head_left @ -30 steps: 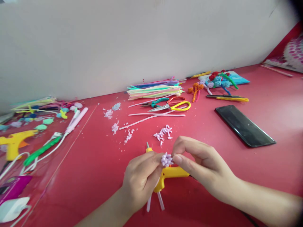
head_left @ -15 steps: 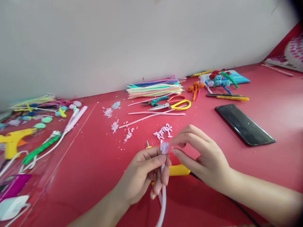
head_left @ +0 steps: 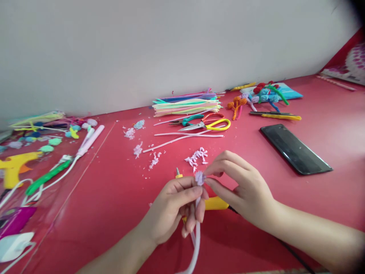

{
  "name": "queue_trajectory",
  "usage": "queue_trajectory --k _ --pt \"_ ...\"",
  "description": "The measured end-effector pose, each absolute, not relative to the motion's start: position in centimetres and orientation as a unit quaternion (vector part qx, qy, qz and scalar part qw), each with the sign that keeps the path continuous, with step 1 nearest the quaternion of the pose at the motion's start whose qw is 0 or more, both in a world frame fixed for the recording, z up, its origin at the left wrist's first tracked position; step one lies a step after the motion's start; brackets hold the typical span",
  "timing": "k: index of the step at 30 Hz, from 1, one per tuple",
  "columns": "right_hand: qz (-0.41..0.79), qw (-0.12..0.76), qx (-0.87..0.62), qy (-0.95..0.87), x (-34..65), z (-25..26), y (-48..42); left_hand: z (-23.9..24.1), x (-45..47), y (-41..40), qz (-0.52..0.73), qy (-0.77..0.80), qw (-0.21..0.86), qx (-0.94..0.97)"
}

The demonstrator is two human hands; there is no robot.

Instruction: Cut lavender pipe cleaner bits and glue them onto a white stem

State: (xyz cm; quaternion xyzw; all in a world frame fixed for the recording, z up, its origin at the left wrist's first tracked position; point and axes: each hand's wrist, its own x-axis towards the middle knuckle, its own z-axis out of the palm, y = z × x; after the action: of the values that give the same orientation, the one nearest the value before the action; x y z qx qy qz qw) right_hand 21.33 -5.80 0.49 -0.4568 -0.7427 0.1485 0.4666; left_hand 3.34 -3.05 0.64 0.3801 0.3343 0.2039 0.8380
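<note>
My left hand (head_left: pixel 178 207) is closed around a pale lilac pipe cleaner stem (head_left: pixel 196 238), which hangs down in a curve below the fingers. A fluffy lilac tuft (head_left: pixel 199 177) tops the stem, just above my left thumb. My right hand (head_left: pixel 242 186) has thumb and forefinger in a pinch at the tuft's right edge; whatever sits between the tips is too small to make out. Under both hands lies a yellow glue gun (head_left: pixel 216 203), partly hidden, its nozzle poking out above the left fingers. Short lilac clippings (head_left: pixel 196 158) are heaped just beyond the tuft.
Scissors with yellow and red handles (head_left: pixel 212 125), teal-handled pliers (head_left: pixel 191 120) and a bundle of pipe cleaners (head_left: pixel 185 106) lie farther back. A black phone (head_left: pixel 295 148) is at right. Leftward are another yellow glue gun (head_left: pixel 14 167), a pink-handled tool (head_left: pixel 91 140) and cords.
My right thumb and forefinger have come in from the right to the tuft's edge. The tuft has turned slightly in my left hand, which keeps its grip on the stem.
</note>
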Motion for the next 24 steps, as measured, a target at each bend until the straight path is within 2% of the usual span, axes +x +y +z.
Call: queue_trajectory --k 24 --pt "0.096 0.460 -0.443 -0.764 21.52 -0.13 -5.75 0.63 3.21 -2.86 0.183 0.359 0.825 0.396"
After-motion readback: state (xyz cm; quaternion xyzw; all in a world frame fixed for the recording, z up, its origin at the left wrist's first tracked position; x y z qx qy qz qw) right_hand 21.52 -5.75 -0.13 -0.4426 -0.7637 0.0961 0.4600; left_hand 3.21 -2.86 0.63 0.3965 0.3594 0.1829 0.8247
